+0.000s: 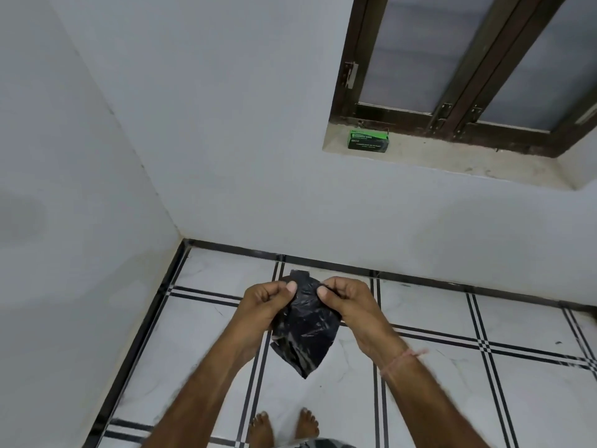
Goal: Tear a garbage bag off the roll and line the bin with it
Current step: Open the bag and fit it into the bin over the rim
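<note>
So the garbage bag [305,331] is a folded-up black piece held in the air over the tiled floor [452,383], right in front of the person near the corner of the room. Left hand [263,307] pinches its upper left edge, thumb on top with the fingers curled behind. Right hand [347,302] does the same on the upper right edge, thumb pressed on the plastic. Both hands are close together at the top of the bag, almost touching.

The bag hangs down from those two pinches, so its long axis runs roughly top to bottom, with the wide end up at the hands and a pointed corner aimed down toward the person's bare feet [284,426].

Up on the window sill [452,156] sits a green box [368,140] of garbage bags, well apart from the hands. Can't read the print properly.
</note>
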